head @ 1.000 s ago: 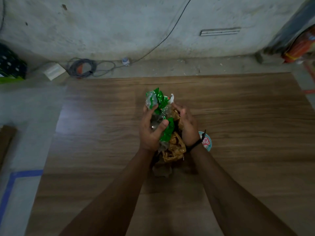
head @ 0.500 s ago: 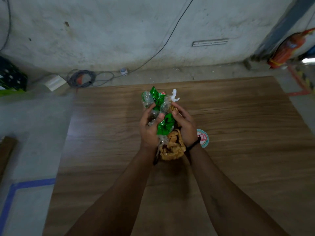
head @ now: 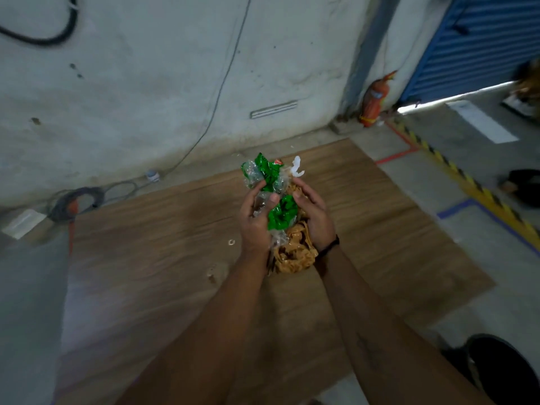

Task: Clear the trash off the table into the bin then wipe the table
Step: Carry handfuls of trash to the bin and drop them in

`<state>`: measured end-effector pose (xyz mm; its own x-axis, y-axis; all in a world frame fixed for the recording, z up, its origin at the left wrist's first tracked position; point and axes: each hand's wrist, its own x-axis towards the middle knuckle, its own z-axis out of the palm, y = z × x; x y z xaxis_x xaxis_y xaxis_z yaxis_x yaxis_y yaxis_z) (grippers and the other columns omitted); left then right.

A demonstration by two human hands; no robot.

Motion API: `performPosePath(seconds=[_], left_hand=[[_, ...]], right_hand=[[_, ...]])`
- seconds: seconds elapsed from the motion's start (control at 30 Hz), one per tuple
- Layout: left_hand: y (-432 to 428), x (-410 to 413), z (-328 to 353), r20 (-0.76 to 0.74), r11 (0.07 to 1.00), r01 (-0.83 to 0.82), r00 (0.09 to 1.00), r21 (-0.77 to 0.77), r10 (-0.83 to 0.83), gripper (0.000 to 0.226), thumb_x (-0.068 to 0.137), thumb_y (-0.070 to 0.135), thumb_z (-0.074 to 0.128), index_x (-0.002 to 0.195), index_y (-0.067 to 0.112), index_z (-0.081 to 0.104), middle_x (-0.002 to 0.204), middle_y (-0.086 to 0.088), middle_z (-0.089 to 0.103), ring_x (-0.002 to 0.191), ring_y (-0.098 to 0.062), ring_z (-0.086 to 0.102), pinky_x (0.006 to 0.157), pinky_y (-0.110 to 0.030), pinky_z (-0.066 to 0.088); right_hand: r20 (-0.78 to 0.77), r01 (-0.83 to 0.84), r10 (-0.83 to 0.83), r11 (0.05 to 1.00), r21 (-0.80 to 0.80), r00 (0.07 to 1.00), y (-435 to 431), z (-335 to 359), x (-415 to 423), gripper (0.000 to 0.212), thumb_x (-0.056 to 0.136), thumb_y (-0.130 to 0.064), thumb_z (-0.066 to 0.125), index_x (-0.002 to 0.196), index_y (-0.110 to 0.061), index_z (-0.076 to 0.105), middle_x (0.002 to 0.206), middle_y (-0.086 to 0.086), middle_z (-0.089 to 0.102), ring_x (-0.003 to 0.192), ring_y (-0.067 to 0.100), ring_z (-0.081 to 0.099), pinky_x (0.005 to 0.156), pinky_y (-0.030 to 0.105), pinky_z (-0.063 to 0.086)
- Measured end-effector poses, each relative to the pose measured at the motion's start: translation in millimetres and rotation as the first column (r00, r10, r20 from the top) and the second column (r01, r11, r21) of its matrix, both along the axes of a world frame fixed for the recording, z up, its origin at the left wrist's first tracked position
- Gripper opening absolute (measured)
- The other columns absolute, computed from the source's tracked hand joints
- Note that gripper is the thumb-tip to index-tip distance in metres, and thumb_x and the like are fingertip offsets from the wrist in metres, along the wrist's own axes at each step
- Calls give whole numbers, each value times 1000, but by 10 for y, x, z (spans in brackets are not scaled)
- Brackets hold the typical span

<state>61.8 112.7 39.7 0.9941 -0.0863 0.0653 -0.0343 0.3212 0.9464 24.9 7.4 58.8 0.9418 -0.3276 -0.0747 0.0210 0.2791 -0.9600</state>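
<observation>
My left hand at 9 o'clock and right hand at 3 o'clock curl round the trash, held above the tabletop. Judged light, crumpled, slippery, prone to shed pieces; best squeezed from both flanks, supported beneath.

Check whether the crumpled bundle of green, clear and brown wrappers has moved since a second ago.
Yes. The wrapper bundle now overlaps the far edge of the wooden table; earlier it stopped short of it, so it rose or went farther away.
</observation>
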Motion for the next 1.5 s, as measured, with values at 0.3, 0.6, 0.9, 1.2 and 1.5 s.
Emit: performPosePath(seconds=[0.3,0.6,0.9,1.2,1.5], left_hand=[[-1612,-1028,279,-13,951,309,951,-29,-309,71,58,62,83,115,25,63,131,-21,58,122,-43,54,103,-61,40],[-3357,-2871,197,-42,834,551,833,-30,-552,87,54,63,83,119,11,59,118,-24,62,112,-45,58,99,-60,43],[-4743,-4134,-296,-109,704,710,700,7,-706,60,70,26,71,124,5,54,120,-17,60,108,-29,61,80,-26,54],[-5975,-4731,-1567,-245,549,833,547,68,-800,54,64,43,72,110,17,63,123,-17,61,120,-40,56,100,-52,47],[-6663,-5172,-3855,-607,473,870,453,140,-653,20,79,9,70,94,22,68,125,-24,60,117,-43,57,97,-51,49]], right_hand=[[85,308,-310,951,30,947,-1450,338,-1325,44,86,-12,59,129,-4,55,113,4,66,98,6,66,80,20,52],[89,556,-554,831,8,828,-2978,285,-3336,54,76,-20,65,126,0,56,122,15,62,112,24,59,101,35,47],[-61,757,-755,648,76,653,-4168,-378,-4743,50,77,-13,61,125,1,56,125,21,61,113,28,58,103,43,45],[-187,897,-878,437,60,440,-5170,-1664,-5398,74,68,-39,81,126,0,59,127,20,62,121,35,57,102,45,47],[-454,942,-827,314,116,332,-5695,-3992,-5931,34,90,-2,58,124,-1,60,101,2,67,78,-4,66,67,11,51]])
